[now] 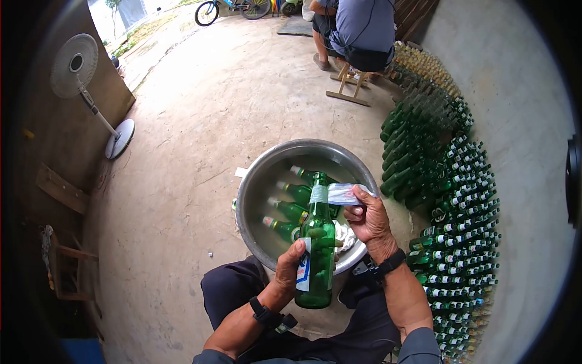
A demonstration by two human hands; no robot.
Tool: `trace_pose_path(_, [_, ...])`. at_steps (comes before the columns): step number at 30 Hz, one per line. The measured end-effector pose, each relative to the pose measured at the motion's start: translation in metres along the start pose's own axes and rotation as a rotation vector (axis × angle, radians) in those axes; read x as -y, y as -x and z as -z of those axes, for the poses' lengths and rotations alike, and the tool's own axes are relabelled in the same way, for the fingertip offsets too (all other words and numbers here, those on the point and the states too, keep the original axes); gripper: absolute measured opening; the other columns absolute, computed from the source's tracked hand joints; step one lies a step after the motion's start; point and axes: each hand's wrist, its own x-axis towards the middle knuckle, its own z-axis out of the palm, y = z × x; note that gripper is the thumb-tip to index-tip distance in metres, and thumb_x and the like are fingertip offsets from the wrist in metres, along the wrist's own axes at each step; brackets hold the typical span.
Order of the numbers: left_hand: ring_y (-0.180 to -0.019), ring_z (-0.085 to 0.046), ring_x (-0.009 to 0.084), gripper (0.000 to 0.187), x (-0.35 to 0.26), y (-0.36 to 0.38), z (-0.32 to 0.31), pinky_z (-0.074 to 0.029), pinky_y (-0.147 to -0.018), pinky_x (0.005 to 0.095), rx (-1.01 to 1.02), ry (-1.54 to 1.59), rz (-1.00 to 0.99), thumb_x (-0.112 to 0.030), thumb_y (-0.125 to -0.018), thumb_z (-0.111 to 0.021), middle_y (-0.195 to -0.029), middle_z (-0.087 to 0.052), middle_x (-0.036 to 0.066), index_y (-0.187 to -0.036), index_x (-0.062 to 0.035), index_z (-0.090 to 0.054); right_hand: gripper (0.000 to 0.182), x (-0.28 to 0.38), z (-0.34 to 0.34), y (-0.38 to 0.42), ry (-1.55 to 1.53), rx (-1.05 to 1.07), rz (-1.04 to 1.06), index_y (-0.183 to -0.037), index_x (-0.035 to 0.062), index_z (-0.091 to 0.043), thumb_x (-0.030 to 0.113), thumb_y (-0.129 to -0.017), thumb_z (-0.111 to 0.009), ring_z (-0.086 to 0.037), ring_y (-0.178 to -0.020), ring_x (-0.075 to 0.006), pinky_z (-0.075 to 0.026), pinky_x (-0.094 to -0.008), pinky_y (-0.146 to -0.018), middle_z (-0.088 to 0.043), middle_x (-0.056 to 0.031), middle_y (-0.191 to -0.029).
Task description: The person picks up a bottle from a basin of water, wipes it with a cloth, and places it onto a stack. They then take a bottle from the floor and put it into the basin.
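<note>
My left hand [290, 266] is wrapped round the body of a green glass bottle [319, 233], held tilted over the near rim of a metal basin [244, 209]. A white and blue label [304, 267] is on the bottle's side, by my left thumb. My right hand [368, 219] pinches the end of a pale paper label [344, 194] that stretches out from the bottle's neck. In the basin's water lie several green bottles [290, 212] with their labels on. A crumpled white cloth or paper [345, 235] is in the basin below my right hand.
Along the right wall stand and lie many rows of green bottles [461, 242]. A person [364, 30] sits on a wooden stool [348, 91] at the top. On the left are a standing fan [76, 64] and a wooden chair [76, 267]. A bicycle [233, 7] stands at the far end.
</note>
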Motion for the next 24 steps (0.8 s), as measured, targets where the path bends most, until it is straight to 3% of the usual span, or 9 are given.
trace_pose_path(5, [-0.096, -0.071, 0.0315, 0.073, -0.001, 0.0, -0.003, -0.059, -0.086, 0.041, -0.042, 0.013, -0.011, -0.049, -0.088, -0.065, -0.121, -0.065, 0.026, -0.136, 0.0038, -0.05, 0.012, 0.0, 0.0, 0.0, 0.0, -0.014, 0.002, -0.09, 0.0056, -0.065, 0.016, -0.095, -0.069, -0.048, -0.053, -0.0059, -0.035, -0.0213, -0.047, -0.062, -0.0005, -0.074])
trace_pose_path(10, [-0.087, -0.072, 0.0352, 0.069, -0.004, 0.002, -0.004, -0.06, -0.081, 0.0426, 0.015, 0.112, 0.01, -0.049, -0.088, -0.06, -0.104, -0.068, 0.03, -0.131, 0.0038, -0.054, 0.011, -0.001, -0.002, 0.001, 0.001, -0.015, 0.022, -0.089, 0.0063, -0.064, 0.015, -0.095, -0.069, -0.048, -0.054, -0.0062, -0.035, -0.0212, -0.046, -0.063, -0.0007, -0.075])
trace_pose_path(17, [-0.087, -0.071, 0.0364, 0.069, -0.004, -0.007, 0.009, -0.06, -0.08, 0.0433, 0.008, 0.167, -0.017, -0.052, -0.09, -0.056, -0.103, -0.068, 0.029, -0.131, 0.003, -0.054, 0.011, -0.003, -0.007, 0.0, 0.06, -0.036, 0.045, -0.088, 0.0066, -0.064, 0.014, -0.095, -0.068, -0.048, -0.052, -0.0064, -0.034, -0.021, -0.046, -0.064, -0.0023, -0.077])
trace_pose_path(24, [-0.093, -0.069, 0.0313, 0.068, -0.019, -0.004, -0.005, -0.058, -0.081, 0.0439, 0.037, 0.272, -0.081, -0.052, -0.093, -0.05, -0.108, -0.066, 0.024, -0.133, 0.0029, -0.052, 0.012, 0.002, 0.002, -0.004, 0.04, -0.137, 0.104, -0.092, 0.0034, -0.064, 0.014, -0.097, -0.067, -0.046, -0.051, -0.0058, -0.032, -0.0198, -0.044, -0.062, -0.0017, -0.076])
